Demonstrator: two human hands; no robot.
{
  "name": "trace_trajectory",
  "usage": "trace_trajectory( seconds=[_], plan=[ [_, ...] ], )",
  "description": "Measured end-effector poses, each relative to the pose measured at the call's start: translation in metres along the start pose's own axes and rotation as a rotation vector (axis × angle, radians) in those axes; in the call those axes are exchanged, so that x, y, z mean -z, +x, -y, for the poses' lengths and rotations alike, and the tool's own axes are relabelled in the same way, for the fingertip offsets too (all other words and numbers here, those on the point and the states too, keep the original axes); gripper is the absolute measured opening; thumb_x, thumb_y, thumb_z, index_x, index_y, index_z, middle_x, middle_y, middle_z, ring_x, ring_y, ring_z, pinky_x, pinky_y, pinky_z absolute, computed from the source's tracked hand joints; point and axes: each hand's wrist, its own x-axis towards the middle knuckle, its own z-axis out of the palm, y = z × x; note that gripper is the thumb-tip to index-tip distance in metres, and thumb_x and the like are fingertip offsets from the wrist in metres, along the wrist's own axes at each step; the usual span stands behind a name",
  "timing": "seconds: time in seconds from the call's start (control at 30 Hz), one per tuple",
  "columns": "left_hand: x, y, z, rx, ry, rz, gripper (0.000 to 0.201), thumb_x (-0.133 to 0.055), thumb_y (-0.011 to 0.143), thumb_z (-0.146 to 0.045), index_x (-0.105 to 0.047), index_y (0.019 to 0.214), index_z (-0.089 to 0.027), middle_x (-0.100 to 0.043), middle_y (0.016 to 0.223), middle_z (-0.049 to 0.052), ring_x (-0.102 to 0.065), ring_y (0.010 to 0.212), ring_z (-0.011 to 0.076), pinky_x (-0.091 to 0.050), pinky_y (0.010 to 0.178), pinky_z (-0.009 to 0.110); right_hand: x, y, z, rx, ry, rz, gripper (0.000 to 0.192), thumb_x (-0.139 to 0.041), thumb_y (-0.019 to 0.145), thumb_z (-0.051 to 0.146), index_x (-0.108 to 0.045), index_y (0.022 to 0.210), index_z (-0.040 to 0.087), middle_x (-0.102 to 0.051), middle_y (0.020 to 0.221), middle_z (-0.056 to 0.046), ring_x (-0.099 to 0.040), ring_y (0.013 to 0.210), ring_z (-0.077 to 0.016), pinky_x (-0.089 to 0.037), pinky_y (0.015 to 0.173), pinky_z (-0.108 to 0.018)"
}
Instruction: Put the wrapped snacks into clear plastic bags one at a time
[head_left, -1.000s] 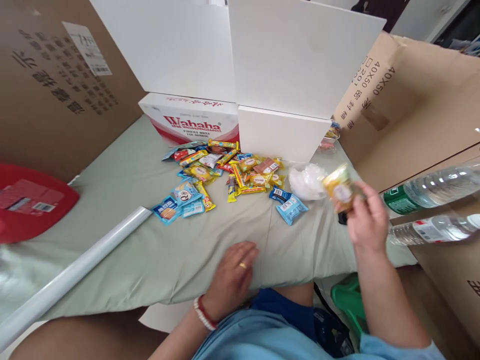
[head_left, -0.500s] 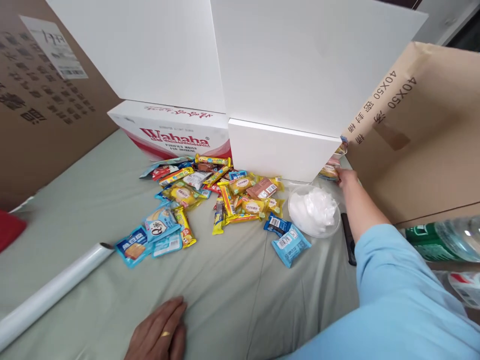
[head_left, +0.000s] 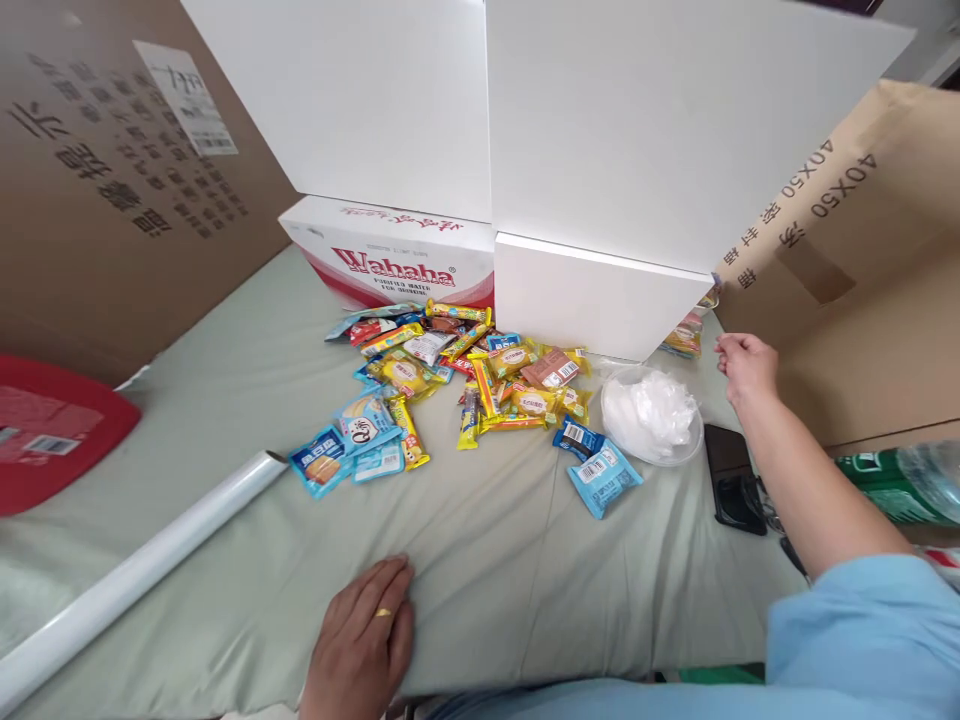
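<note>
Bare and loosely curled, the right hand (head_left: 745, 364) is held empty near snack packets (head_left: 684, 340) tucked beside the white box (head_left: 592, 296). A clear bowl (head_left: 652, 420) sits just beside. The left hand (head_left: 364, 640) is laid flat, empty, on the green-sheeted worktop (head_left: 487, 560).

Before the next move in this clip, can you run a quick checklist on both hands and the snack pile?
1. Right hand empty: ok, loosely curled, nothing held.
2. Left hand free: ok, flat on the green cloth, ring visible.
3. Snack packets reachable: ok, heaped in front of the white box.
4. Bowl of plastic bags upright: ok, beside the pile.
5. Phone out of the way: not ok, lies under the right forearm.
6. Packets behind the box corner: cannot tell, mostly hidden.
</note>
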Motion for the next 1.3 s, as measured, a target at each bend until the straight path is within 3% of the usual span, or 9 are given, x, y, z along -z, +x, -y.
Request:
trace_trajectory(
  seconds=[0.23, 0.37, 0.5, 0.67, 0.77, 0.87, 1.03, 1.2, 1.3],
  plan=[
    [-0.005, -0.007, -0.003, 0.023, -0.016, -0.021, 0.024, -0.052, 0.094, -0.009, -0.065, 0.113, -0.017, -0.073, 0.113, 0.012, -0.068, 0.106, 0.0273, -0.052, 0.093, 0.043, 0.025, -0.08, 0.05, 0.218, -0.443, 0.619, 0.024, -0.08, 0.069, 0.045, -0.071, 0.075, 0.023, -0.073, 0.078, -0.003, -0.059, 0.063, -0.0177, -0.043, 0.062, -0.031],
    [-0.006, -0.01, -0.003, 0.077, -0.121, -0.025, 0.025, -0.051, 0.094, -0.01, -0.068, 0.11, -0.019, -0.074, 0.113, 0.01, -0.068, 0.106, 0.0265, -0.054, 0.092, 0.043, 0.045, -0.101, 0.076, 0.293, -0.545, 0.464, 0.023, -0.072, 0.077, 0.046, -0.069, 0.073, 0.023, -0.07, 0.07, -0.003, -0.061, 0.065, -0.0202, -0.04, 0.061, -0.031],
    [0.002, -0.013, -0.009, 0.275, -0.391, -0.077, 0.023, -0.048, 0.095, -0.013, -0.069, 0.1, -0.021, -0.073, 0.102, 0.008, -0.069, 0.098, 0.0223, -0.056, 0.088, 0.039, 0.065, -0.144, 0.118, 0.209, -0.095, 0.311, 0.026, -0.073, 0.08, 0.048, -0.073, 0.088, 0.023, -0.064, 0.07, 0.0, -0.052, 0.059, -0.0147, -0.038, 0.056, -0.028],
    [0.024, 0.009, -0.051, 0.564, -0.901, 0.029, 0.021, -0.057, 0.098, -0.035, -0.07, 0.106, -0.021, -0.069, 0.104, 0.009, -0.068, 0.098, 0.0218, -0.059, 0.084, 0.037, 0.016, -0.245, 0.146, -0.144, 0.512, 0.549, 0.035, -0.088, 0.068, 0.048, -0.069, 0.079, 0.022, -0.055, 0.065, 0.003, -0.041, 0.051, -0.0091, -0.03, 0.046, -0.023],
    [0.027, 0.036, -0.074, 0.765, -1.425, 0.14, 0.056, -0.065, 0.093, -0.053, -0.053, 0.14, -0.026, -0.055, 0.139, 0.015, -0.067, 0.11, 0.0253, -0.063, 0.074, 0.036, -0.03, -0.311, 0.143, -0.315, 0.578, 0.739, 0.04, -0.09, 0.065, 0.052, -0.067, 0.076, 0.021, -0.055, 0.064, 0.003, -0.04, 0.049, -0.0075, -0.029, 0.046, -0.023],
    [0.017, 0.054, -0.079, 0.879, -1.687, 0.233, 0.073, -0.079, 0.079, -0.056, -0.053, 0.14, -0.026, -0.057, 0.134, 0.014, -0.068, 0.101, 0.0226, -0.062, 0.071, 0.035, -0.055, -0.354, 0.136, -0.348, 0.525, 0.88, 0.04, -0.085, 0.073, 0.056, -0.069, 0.078, 0.019, -0.053, 0.061, 0.004, -0.04, 0.05, -0.0081, -0.029, 0.048, -0.024],
    [-0.003, 0.053, -0.072, 1.003, -1.516, 0.115, 0.046, -0.088, 0.067, -0.052, -0.066, 0.083, -0.015, -0.062, 0.078, 0.001, -0.058, 0.069, 0.011, -0.051, 0.063, 0.024, -0.055, -0.358, 0.121, -0.308, 0.409, 0.823, 0.041, -0.078, 0.078, 0.061, -0.072, 0.083, 0.021, -0.051, 0.057, 0.003, -0.04, 0.051, -0.0132, -0.028, 0.05, -0.028],
    [-0.006, 0.054, -0.078, 0.901, -1.441, 0.214, 0.049, -0.074, 0.077, -0.064, -0.07, 0.089, -0.017, -0.065, 0.088, 0.004, -0.058, 0.077, 0.0152, -0.049, 0.064, 0.026, -0.041, -0.353, 0.114, -0.267, 0.348, 0.699, 0.036, -0.077, 0.079, 0.058, -0.074, 0.082, 0.022, -0.058, 0.062, 0.0, -0.044, 0.055, -0.0161, -0.034, 0.054, -0.03],
    [-0.004, 0.057, -0.087, 0.724, -1.383, 0.299, 0.051, -0.078, 0.076, -0.063, -0.07, 0.096, -0.017, -0.065, 0.096, 0.006, -0.059, 0.083, 0.017, -0.05, 0.073, 0.028, -0.041, -0.362, 0.12, -0.179, 0.357, 0.81, 0.035, -0.073, 0.084, 0.057, -0.075, 0.085, 0.022, -0.067, 0.075, -0.004, -0.055, 0.066, -0.0182, -0.042, 0.062, -0.03]
  ],
)
